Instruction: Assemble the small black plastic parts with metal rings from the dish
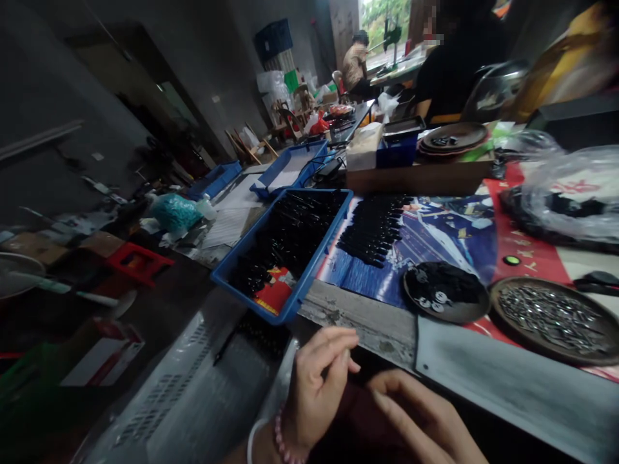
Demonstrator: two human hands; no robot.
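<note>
My left hand [316, 383], with a bead bracelet at the wrist, is low in front of the table edge, its fingers curled and thumb pinched against them. My right hand [423, 419] is just beside it, fingers bent toward the left hand. What they pinch is too small or hidden to name. Just beyond the hands are a blue tray [309, 274] full of black parts, rows of black parts [372, 232] laid on a blue poster, a dark dish [447, 293] of black pieces and a dish [556, 319] of small metal pieces.
A plastic bag [573, 193] of black parts lies at the far right. A wooden box [416, 177] with stacked dishes and small boxes sits behind. Two people [355, 64] sit far back. A red stool [138, 261] and clutter fill the floor on the left.
</note>
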